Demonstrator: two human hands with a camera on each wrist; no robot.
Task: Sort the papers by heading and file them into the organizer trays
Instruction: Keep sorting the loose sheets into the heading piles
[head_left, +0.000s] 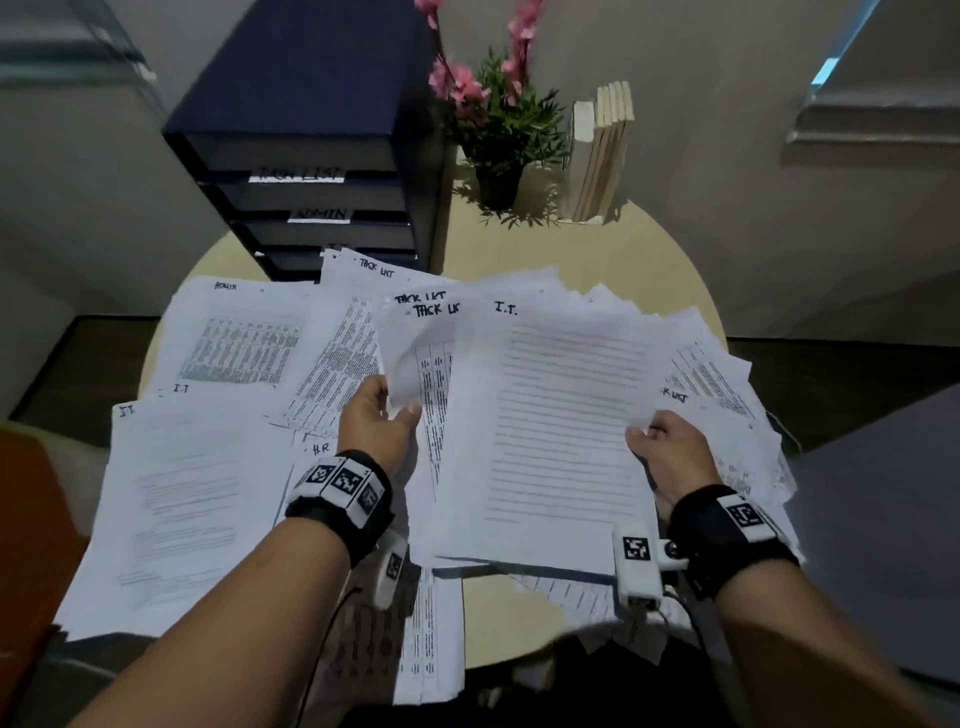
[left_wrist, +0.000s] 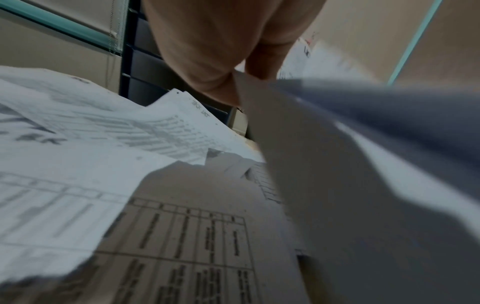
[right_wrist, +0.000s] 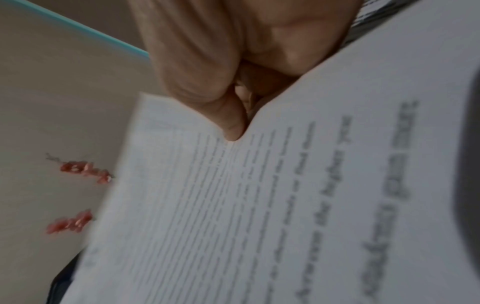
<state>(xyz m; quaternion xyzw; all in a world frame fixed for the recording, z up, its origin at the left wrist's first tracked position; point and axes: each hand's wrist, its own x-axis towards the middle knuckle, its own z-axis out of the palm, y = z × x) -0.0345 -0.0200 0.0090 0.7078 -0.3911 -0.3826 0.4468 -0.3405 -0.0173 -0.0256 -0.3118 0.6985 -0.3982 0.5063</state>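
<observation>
My right hand (head_left: 655, 436) grips a thick fanned stack of papers (head_left: 545, 426) above the table, its top sheet headed "I.T.". In the right wrist view the thumb (right_wrist: 228, 123) presses on that printed stack (right_wrist: 259, 205). My left hand (head_left: 384, 415) pinches the lower edge of a curled sheet headed "TASK LIST" (head_left: 421, 338); in the left wrist view the same sheet (left_wrist: 311, 164) is pinched. The dark blue organizer (head_left: 311, 156) stands at the back left, its trays labelled TASK LIST, ADMIN and I.T. Loose sheets headed ADMIN (head_left: 234, 332), I.T. (head_left: 182, 493) and H.R. lie spread on the table.
The round beige table (head_left: 649, 244) carries a potted plant with pink flowers (head_left: 493, 119) and a row of upright books (head_left: 602, 150) at the back. More table sheets (head_left: 421, 649) hang over the near edge. An orange seat (head_left: 26, 519) sits at the left.
</observation>
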